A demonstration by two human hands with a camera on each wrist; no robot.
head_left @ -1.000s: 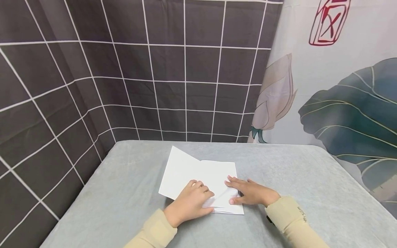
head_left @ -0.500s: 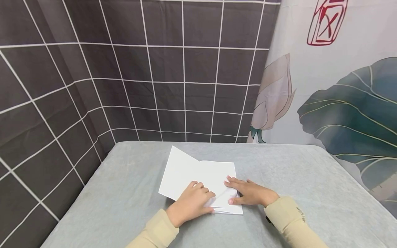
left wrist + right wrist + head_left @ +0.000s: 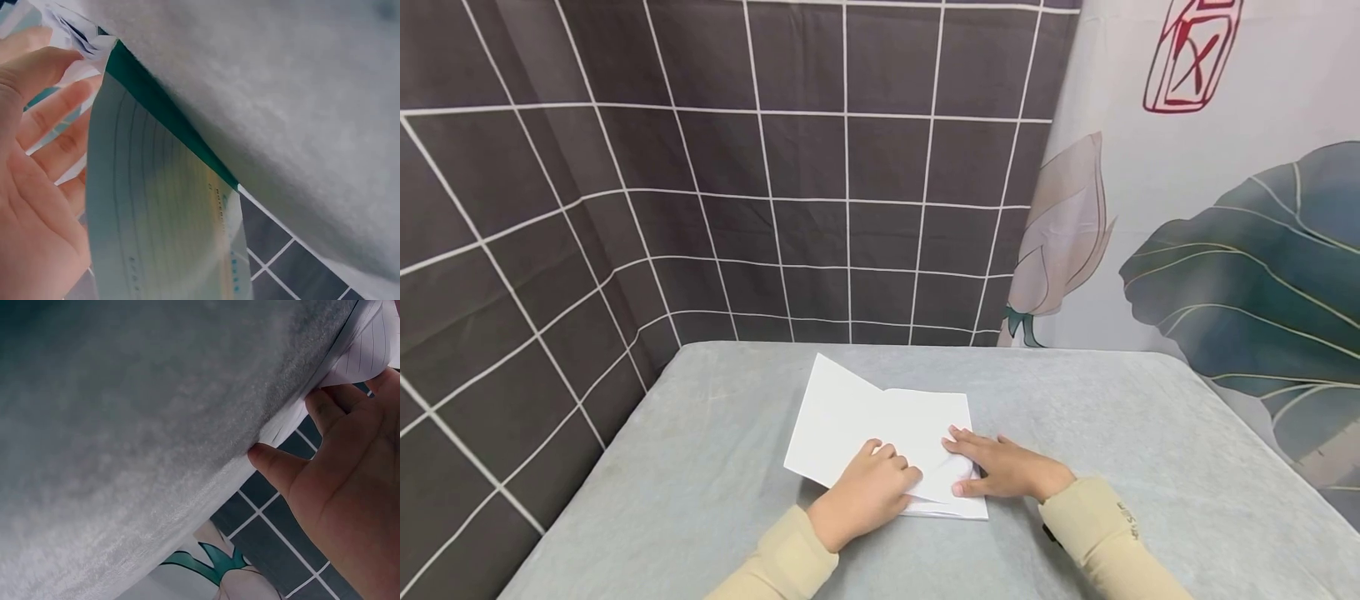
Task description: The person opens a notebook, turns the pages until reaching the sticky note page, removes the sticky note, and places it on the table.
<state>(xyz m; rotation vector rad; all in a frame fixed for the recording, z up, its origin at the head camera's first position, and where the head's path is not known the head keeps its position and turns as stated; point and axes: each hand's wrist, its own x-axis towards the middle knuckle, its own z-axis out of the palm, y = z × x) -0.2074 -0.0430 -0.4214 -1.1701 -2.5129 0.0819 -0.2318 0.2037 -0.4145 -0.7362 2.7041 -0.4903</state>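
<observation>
A white sheet of paper (image 3: 880, 429), partly folded with one corner flap angled up at its far left, lies near the middle of the grey table (image 3: 1112, 417). The left hand (image 3: 865, 493) presses its curled fingers on the near fold; the right hand (image 3: 1006, 467) lies flat, fingers straight, holding the paper's right edge down

paper (image 3: 880, 425) near edge under hands (image 3: 868, 492)
</observation>
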